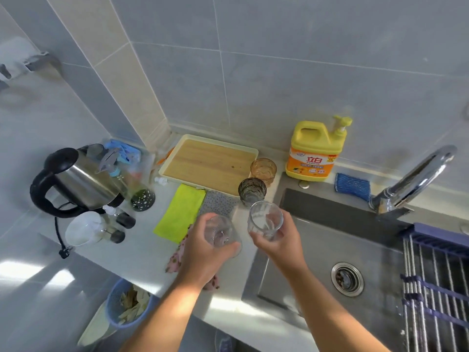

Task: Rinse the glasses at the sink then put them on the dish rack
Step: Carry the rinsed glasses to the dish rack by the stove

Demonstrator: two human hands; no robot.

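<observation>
My left hand [203, 255] grips a clear glass [223, 233] over the counter, just left of the sink. My right hand [279, 243] holds a second clear glass [265, 219] upright above the sink's left edge. A dark smoky glass [252, 193] and an amber glass [263, 170] stand on the counter behind them. The steel sink [317, 250] lies to the right with its drain [347, 278]. The faucet [416, 179] arches at the far right with no water running. A wire dish rack [436, 280] spans the sink's right side.
A yellow detergent bottle [316, 151] and blue sponge [352, 185] sit behind the sink. A wooden tray [209, 163], green cloth [181, 212], kettle [76, 181] and small bottles crowd the counter's left. A blue bin [127, 306] stands on the floor.
</observation>
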